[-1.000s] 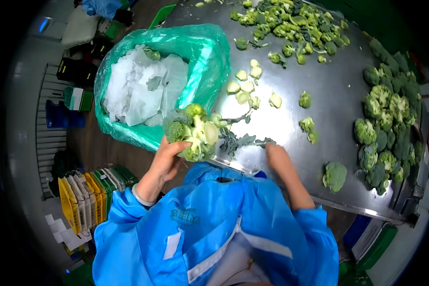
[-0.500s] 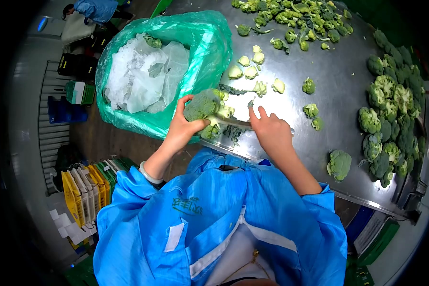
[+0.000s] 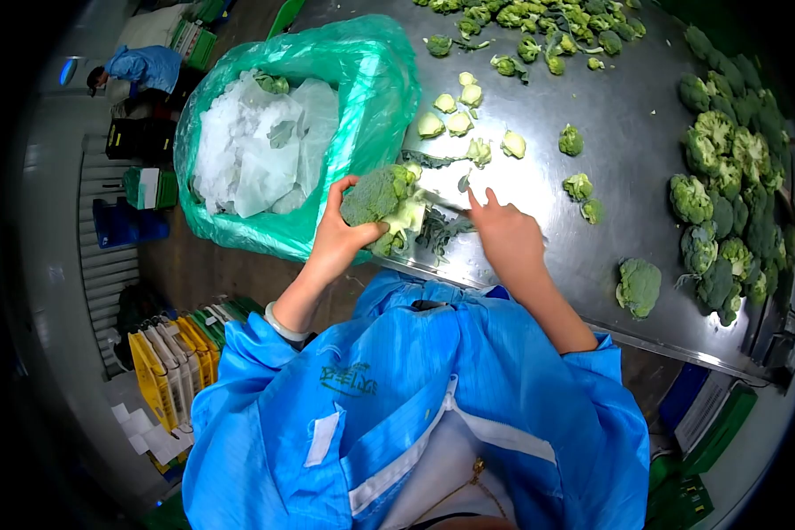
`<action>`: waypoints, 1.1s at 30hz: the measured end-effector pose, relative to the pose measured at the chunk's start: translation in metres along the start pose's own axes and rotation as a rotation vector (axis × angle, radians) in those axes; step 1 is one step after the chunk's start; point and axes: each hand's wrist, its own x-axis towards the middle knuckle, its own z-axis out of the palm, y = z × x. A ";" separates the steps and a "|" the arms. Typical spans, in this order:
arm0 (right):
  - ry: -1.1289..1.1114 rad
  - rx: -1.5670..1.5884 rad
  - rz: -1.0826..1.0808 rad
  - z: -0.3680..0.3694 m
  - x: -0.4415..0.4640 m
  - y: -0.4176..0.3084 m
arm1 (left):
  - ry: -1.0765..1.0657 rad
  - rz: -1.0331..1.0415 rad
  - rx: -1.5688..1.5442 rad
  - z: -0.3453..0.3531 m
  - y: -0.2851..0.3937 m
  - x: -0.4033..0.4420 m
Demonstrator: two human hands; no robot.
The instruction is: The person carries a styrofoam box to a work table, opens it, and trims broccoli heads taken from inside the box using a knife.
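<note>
My left hand (image 3: pixel 334 237) is closed around a broccoli head (image 3: pixel 373 196), its pale stalk turned to the right. In my right hand (image 3: pixel 512 237) is a knife (image 3: pixel 443 203), gripped by a handle mostly hidden under my fingers. Its blurred blade points left, close to the stalk; whether it touches cannot be told. Trimmed green leaves (image 3: pixel 440 231) lie on the metal table (image 3: pixel 539 199) below the blade. Beyond my hands are several cut stalk pieces (image 3: pixel 459 123).
A crate lined with green plastic (image 3: pixel 382 84) holds ice (image 3: pixel 234 146) at the left. Broccoli heads (image 3: pixel 724 216) are piled on the right, and small florets (image 3: pixel 556 40) lie at the far side. Stacked yellow crates (image 3: pixel 163 371) stand at lower left. Another person (image 3: pixel 146 66) bends over at upper left.
The knife blade has moved right, off the stalk it lay across, showing more of the stalk's pale end. My left hand keeps hold of the broccoli. The whole view has shifted slightly.
</note>
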 end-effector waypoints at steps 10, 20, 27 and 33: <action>0.194 1.099 0.067 -0.028 0.002 -0.017 | -0.212 0.079 -0.505 -0.009 0.003 0.001; 0.227 1.031 0.360 0.002 -0.021 0.028 | 0.040 -0.081 -0.497 0.009 -0.011 0.024; -0.037 1.729 0.901 0.047 -0.049 0.042 | -0.237 0.519 0.386 0.116 0.001 0.028; 0.666 1.853 1.370 0.025 -0.139 0.166 | -0.446 0.566 0.221 0.091 0.027 0.029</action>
